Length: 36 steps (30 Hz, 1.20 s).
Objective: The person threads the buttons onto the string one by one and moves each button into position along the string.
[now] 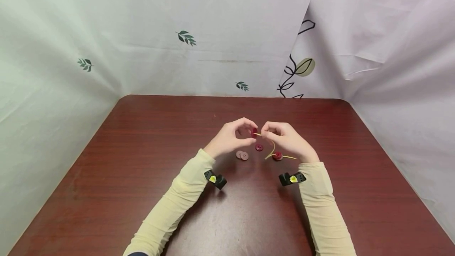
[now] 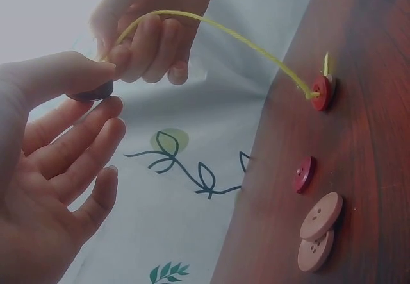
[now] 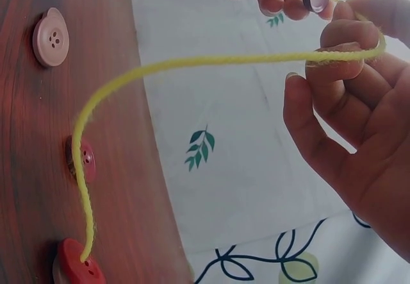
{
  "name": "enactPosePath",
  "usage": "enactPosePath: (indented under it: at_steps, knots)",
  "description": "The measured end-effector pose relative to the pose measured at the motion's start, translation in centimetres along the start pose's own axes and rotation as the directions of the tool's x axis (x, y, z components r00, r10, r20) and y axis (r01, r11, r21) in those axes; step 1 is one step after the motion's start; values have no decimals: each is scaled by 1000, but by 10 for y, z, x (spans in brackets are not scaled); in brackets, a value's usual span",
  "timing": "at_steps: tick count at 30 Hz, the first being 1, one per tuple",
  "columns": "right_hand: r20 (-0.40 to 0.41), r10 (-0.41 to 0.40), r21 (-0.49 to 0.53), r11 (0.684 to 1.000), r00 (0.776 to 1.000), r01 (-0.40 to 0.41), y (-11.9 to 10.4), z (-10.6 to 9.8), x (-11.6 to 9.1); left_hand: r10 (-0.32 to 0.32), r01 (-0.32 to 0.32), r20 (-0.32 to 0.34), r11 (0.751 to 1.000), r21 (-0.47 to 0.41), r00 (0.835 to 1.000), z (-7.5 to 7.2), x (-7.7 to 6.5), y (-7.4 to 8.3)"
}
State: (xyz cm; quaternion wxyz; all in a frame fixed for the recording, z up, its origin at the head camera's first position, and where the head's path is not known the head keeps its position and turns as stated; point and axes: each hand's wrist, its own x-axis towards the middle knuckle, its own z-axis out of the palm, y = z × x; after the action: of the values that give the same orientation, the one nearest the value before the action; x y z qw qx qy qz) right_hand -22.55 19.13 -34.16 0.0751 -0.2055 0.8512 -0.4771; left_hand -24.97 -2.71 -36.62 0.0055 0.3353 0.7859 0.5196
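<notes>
Between thumb and fingertips, my left hand (image 1: 230, 137) pinches a dark red button (image 1: 254, 132) on edge above the table. My right hand (image 1: 288, 140) pinches a yellow string (image 3: 192, 62) close to that button; in the right wrist view the string's end meets the button's face, but whether it passes through a hole I cannot tell. From the right hand the string arcs down to a red button (image 2: 321, 93) on the table, running through it, with a paler button partly hidden beneath. A short tail of string lies beyond them.
On the brown table (image 1: 160, 141), a loose dark red button (image 1: 259, 147) lies below the hands. Two pale pink buttons (image 1: 244, 156) overlap to its left. White patterned cloth (image 1: 213, 50) hangs behind and beside the table. Each wrist wears a small black camera.
</notes>
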Motion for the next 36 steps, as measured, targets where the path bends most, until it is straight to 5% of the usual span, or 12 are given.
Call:
enactPosePath:
  at_steps: [36]
  knots:
    - [51, -38, -7, 999, 998, 38, 0, 1, 3, -5, 5, 56, 1000, -1, 998, 1, 0, -1]
